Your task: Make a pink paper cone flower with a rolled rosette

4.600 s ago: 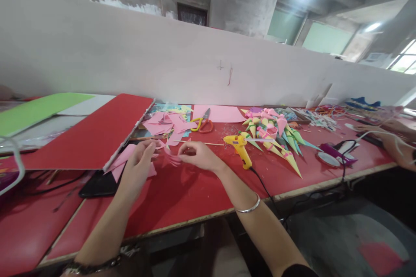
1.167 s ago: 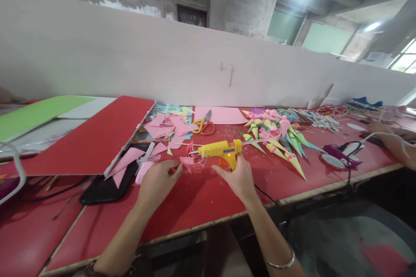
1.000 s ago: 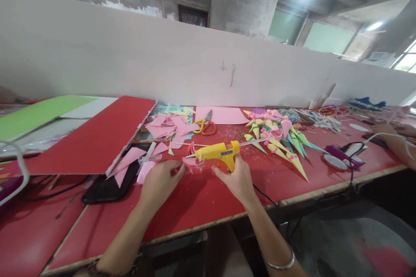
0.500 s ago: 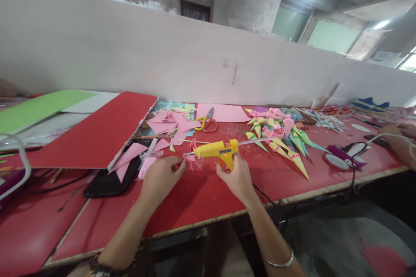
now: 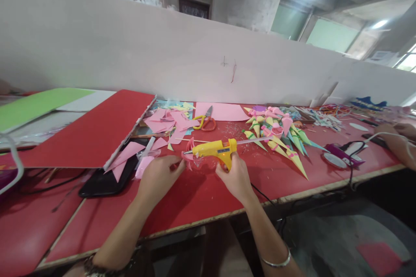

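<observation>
My right hand [image 5: 234, 177] is wrapped round the handle of a yellow glue gun [image 5: 211, 149], a clear glue stick [image 5: 255, 140] jutting from its back end. The nozzle points left, at a small curled pink paper strip piece [image 5: 191, 143]. My left hand [image 5: 162, 177] is closed in a pinch at the nozzle, its fingertips on the edge of that pink piece. How far the fingers cover the piece I cannot tell.
Scissors [image 5: 208, 117] and pink paper scraps [image 5: 162, 122] lie behind the gun. Paper cones [image 5: 295, 160] are piled on the right. A red board [image 5: 97, 127] and black phone [image 5: 107, 181] are at left. Another person's arm [image 5: 394, 143] rests far right.
Both hands, the glue gun and the pink piece keep almost the same places relative to one another. The whole view has shifted slightly.
</observation>
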The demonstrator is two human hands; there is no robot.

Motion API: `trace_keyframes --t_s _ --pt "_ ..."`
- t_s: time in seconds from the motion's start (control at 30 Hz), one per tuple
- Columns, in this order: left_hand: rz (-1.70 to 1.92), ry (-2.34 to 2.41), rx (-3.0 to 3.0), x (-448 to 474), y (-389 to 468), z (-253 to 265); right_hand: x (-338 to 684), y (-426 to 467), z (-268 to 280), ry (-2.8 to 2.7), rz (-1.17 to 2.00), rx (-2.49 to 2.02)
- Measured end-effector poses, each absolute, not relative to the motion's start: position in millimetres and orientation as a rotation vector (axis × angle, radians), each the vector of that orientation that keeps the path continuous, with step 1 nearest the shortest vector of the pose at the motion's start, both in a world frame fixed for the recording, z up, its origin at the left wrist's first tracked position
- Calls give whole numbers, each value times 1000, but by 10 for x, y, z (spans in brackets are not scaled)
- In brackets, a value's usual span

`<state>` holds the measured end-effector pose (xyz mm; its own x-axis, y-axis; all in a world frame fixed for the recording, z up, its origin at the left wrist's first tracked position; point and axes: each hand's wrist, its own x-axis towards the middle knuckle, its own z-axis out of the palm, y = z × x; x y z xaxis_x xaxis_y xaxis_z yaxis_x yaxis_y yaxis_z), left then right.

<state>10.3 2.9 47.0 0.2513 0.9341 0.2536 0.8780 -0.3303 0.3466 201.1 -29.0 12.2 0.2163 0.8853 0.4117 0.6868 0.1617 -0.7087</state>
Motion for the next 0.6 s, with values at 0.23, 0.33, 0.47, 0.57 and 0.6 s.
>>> trace_keyframes --t_s 0.23,0.33,0.47,0.57,0.6 --pt "674 1754 2399 100 28 474 2029 -290 139 -1538 273 -1612" --pt "681 1742 2397 101 30 474 2036 -286 137 -1554 228 -1638" --pt "637 1764 2417 95 36 476 2042 -280 134 -1566 223 -1666" --pt "618 1775 2427 88 39 476 2046 -278 135 -1568 244 -1681" --pt "615 1775 2427 87 40 475 2048 -279 136 -1569 241 -1688"
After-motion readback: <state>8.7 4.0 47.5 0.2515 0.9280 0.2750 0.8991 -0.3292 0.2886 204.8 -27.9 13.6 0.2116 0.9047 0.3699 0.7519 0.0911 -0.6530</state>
